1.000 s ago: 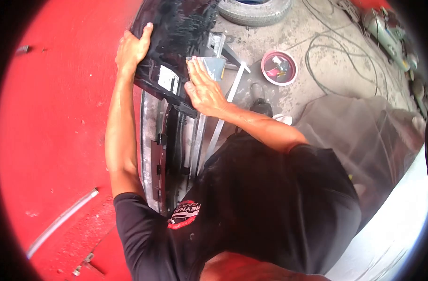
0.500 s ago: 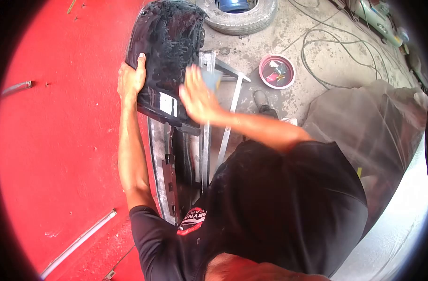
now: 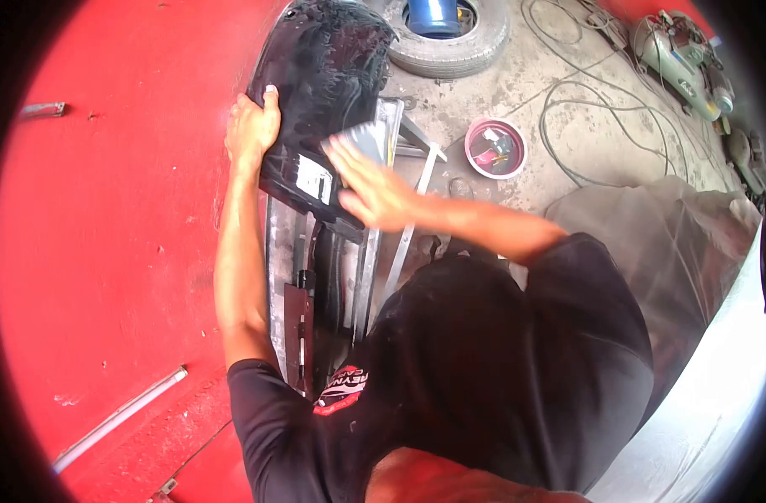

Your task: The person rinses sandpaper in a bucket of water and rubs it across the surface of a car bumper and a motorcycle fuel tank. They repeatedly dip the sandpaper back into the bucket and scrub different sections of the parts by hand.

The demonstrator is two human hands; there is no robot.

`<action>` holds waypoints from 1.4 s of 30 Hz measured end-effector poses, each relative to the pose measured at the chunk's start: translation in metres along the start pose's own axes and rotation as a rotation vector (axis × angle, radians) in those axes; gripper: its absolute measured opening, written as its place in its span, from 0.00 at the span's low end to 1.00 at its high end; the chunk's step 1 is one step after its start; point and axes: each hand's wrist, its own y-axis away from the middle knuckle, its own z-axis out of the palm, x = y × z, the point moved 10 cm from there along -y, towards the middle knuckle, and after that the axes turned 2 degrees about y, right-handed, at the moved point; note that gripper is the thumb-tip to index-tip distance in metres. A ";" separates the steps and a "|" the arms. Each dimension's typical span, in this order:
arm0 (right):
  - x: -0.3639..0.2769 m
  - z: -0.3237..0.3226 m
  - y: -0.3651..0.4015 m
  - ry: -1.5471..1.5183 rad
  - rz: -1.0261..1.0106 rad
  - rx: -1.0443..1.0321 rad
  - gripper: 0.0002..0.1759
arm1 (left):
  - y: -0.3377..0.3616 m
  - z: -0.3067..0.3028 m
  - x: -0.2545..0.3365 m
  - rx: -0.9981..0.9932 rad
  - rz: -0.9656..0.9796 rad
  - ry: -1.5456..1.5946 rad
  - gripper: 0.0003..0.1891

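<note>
A black, wet-looking car body panel [image 3: 316, 75] lies across a metal stand [image 3: 368, 277], with a white reflection near its lower end. My left hand [image 3: 253, 132] grips the panel's left edge, thumb on top and fingers over the side. Over the panel's right side is my right hand [image 3: 376, 189], fingers stretched and smeared by motion. Between that hand and the panel's right edge shows a thin grey sheet [image 3: 368, 138], which looks like sandpaper and is partly hidden by the fingers.
A pink-rimmed basin [image 3: 495, 148] of liquid with small items stands on the concrete floor. Beyond the panel lies a tire [image 3: 450, 57] with a blue container [image 3: 433, 18] inside. Hoses [image 3: 559, 105] and a compressor [image 3: 676, 71] are at upper right; a red wall [image 3: 115, 251] runs along the left.
My right hand and the grey sheet have shifted down slightly relative to the panel. My left hand keeps its hold on the edge. The whole view has moved a little.
</note>
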 end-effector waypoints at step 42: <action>0.001 0.014 0.021 -0.178 0.207 0.083 0.36 | 0.005 -0.004 0.001 0.045 0.041 0.051 0.41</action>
